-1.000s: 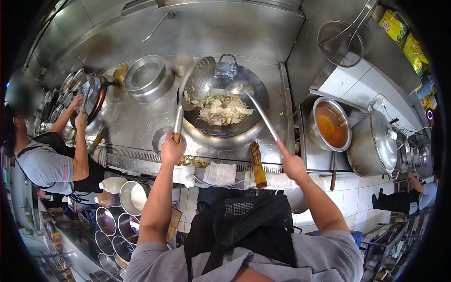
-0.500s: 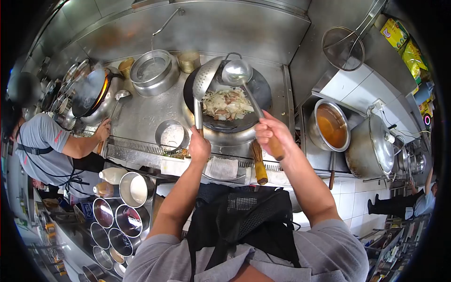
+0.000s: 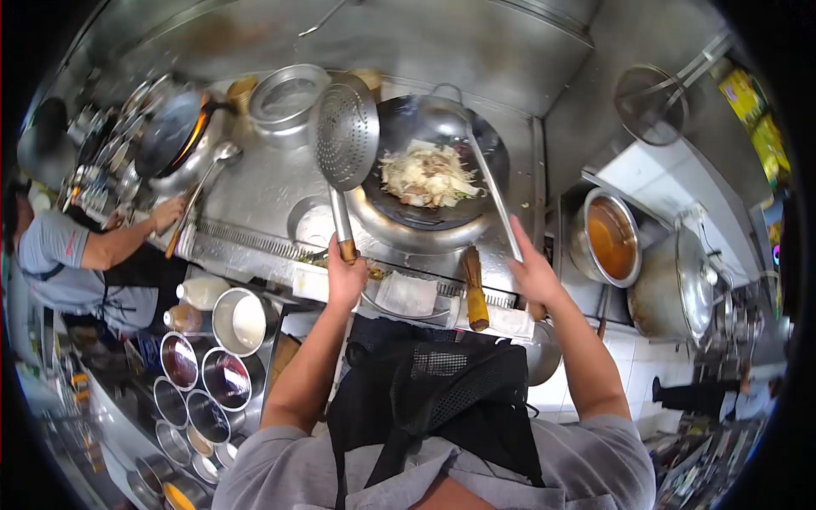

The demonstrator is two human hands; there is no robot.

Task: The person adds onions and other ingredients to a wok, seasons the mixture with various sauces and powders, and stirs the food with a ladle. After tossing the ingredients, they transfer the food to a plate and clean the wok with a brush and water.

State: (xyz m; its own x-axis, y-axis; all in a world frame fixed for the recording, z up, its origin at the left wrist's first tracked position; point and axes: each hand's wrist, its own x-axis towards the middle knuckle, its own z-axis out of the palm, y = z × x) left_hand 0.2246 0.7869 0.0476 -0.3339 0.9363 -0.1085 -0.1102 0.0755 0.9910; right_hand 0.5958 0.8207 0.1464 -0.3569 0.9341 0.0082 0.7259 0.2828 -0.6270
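Note:
My left hand point(image 3: 347, 280) is closed around the wooden end of a perforated skimmer point(image 3: 344, 127), whose round head is raised above the left rim of the wok point(image 3: 493, 157). A ladle point(image 3: 490, 174) is gripped in my right hand point(image 3: 533, 270), its bowl inside the far part of the wok. Between the two tools, a pale heap of food in shreds and pieces point(image 3: 429, 176), with brown bits, lies in the wok. Behind the skimmer's handle stands a metal bowl point(image 3: 297, 223) with whitish contents.
A bamboo brush point(image 3: 476, 297) lies at the stove's front edge. To the right stand a pot of brown liquid point(image 3: 580, 251) and a large lidded pot point(image 3: 676, 293). Several sauce containers point(image 3: 208, 374) stand lower left. Another person point(image 3: 64, 255) works left, near a wok with flame point(image 3: 170, 136).
The skimmer has moved left, away from over the food, and its perforated face has turned toward me. The ladle's bowl has shifted toward the wok's far side. The view has shifted slightly.

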